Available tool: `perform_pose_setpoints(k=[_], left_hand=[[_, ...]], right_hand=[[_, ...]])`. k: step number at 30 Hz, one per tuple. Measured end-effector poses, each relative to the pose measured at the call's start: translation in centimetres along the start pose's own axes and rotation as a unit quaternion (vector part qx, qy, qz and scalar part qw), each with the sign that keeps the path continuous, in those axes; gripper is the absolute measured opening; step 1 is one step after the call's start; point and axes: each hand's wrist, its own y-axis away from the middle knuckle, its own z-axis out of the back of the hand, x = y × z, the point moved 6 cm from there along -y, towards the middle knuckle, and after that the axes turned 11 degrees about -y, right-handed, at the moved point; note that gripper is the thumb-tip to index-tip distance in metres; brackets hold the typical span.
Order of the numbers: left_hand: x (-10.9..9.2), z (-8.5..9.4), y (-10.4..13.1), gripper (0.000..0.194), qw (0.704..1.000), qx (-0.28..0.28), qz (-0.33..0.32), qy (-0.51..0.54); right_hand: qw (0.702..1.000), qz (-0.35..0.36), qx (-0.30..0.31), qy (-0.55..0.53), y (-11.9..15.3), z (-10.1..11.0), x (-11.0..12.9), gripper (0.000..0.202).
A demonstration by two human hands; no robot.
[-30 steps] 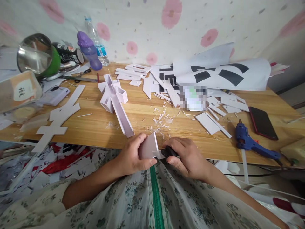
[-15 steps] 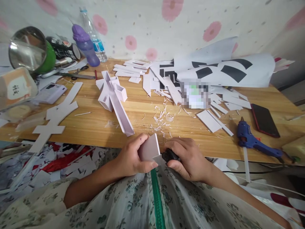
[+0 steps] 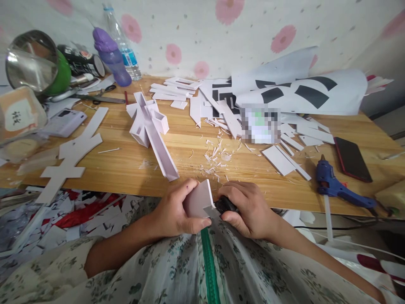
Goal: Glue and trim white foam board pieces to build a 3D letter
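Note:
A white foam board piece (image 3: 198, 202) is gripped between the thumb and fingers of my left hand (image 3: 177, 209), near the table's front edge. My right hand (image 3: 248, 209) is closed around a black-handled cutter (image 3: 225, 205), whose blade lies against the lower right edge of the board. Beyond my hands stands a white hollow form with raised walls (image 3: 152, 126). Thin white shavings (image 3: 215, 156) are scattered on the wood just past my right hand.
A blue glue gun (image 3: 335, 185) and a dark phone (image 3: 352, 159) are at the right. White board strips and printed paper (image 3: 344, 90) lie at the back. On the left are a flat white cutout (image 3: 74, 156), scissors, bottles and a green pot (image 3: 60, 74).
The cutter blade has shifted slightly left, further over the edge of the board. My hands otherwise keep nearly the same position, and the view has moved a little.

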Motion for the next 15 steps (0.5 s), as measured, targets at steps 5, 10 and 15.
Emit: perform_pose_setpoints(k=[5, 10, 15], left_hand=[[-0.03, -0.13, 0.2, 0.036, 1.0, -0.001, -0.005, 0.005], [-0.24, -0.19, 0.29, 0.034, 0.999, 0.009, -0.01, 0.031], [-0.49, -0.05, 0.37, 0.031, 0.999, 0.01, -0.013, 0.046]], right_hand=[[1.0, -0.004, -0.003, -0.006, -0.18, -0.03, -0.15, 0.046], [1.0, 0.009, -0.018, -0.005, -0.39, 0.02, 0.0, 0.045], [1.0, 0.014, -0.024, -0.002, -0.54, 0.01, 0.09, 0.044]])
